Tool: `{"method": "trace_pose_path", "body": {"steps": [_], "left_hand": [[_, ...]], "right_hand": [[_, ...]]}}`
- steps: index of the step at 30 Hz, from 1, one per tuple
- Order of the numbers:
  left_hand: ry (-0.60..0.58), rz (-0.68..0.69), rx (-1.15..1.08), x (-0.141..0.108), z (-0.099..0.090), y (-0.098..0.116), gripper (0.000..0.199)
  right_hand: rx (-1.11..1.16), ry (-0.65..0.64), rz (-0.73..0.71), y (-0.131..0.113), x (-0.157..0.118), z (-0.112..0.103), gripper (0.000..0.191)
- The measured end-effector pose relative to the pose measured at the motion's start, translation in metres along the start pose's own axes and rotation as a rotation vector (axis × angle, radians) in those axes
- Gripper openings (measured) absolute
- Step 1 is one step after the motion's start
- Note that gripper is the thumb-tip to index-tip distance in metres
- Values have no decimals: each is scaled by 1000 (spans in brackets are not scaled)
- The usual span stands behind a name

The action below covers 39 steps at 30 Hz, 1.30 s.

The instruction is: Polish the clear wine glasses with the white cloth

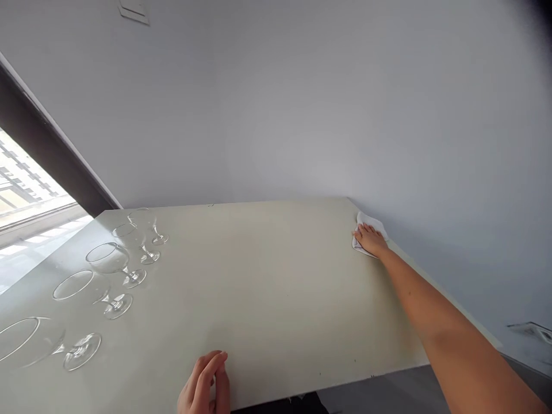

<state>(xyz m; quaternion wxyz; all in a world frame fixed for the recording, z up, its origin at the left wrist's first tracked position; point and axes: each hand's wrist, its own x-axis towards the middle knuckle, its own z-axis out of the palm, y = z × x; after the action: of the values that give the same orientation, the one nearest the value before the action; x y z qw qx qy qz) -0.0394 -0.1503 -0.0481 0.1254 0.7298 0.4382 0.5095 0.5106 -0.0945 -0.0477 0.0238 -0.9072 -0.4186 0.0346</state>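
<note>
At the table's far right edge, my right hand (pixel 371 240) presses down on a white cloth (pixel 370 221), its fingers over the fabric. The arm is stretched out over the pale table (pixel 259 276). Near the front edge, my left hand (pixel 206 384) hovers with its fingers curled and their tips close together; no object shows in it. A row of several clear stemmed glasses stands along the left side of the table, the closest one (pixel 81 352) at the lower left and the farthest (pixel 160 238) towards the back.
Grey walls (pixel 302 103) rise behind the table and along its right edge. At the left is a window (pixel 30 178) with a dark frame. A wall fitting (pixel 535 332) shows at the lower right, and something dark lies below the front edge.
</note>
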Motion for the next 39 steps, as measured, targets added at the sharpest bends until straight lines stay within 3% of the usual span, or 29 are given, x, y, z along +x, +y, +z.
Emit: {"method": "trace_pose_path", "body": {"steps": [4,8,15,18,20,24,27,30,34,37,39], "left_hand": [[-111,120,-29,-2,-5,-9,19],[-121,184,-11,-4,-6,-13,24],[-152,193,81,-9,-5,-16,23],[-151,184,97,-10,-5,-18,22],[-157,181,95,-10,-5,-18,22],[-182,142,63,-6,-6,-15,19],[-194,67,29,-4,-8,-11,15],[-215,-40,-10,-3,-11,-7,15],[-247,-277,-90,7,-16,-3,18],[-238,-449,-200,25,-21,-3,21],[-225,-540,-303,42,-25,-6,24]], "right_hand": [[-20,-1,-73,-34,-23,1,57],[-36,-12,-269,-95,-54,4,56],[-2,-50,-741,-220,-143,15,57],[75,-88,-1027,-251,-194,15,58],[132,-123,-1190,-257,-228,12,60],[209,-200,-1338,-238,-275,1,60],[237,-250,-1298,-202,-288,-8,59],[230,-209,-1170,-152,-287,-5,56],[151,26,-857,-63,-262,22,57],[143,235,-658,1,-224,45,65],[141,305,-521,31,-196,57,68]]}}
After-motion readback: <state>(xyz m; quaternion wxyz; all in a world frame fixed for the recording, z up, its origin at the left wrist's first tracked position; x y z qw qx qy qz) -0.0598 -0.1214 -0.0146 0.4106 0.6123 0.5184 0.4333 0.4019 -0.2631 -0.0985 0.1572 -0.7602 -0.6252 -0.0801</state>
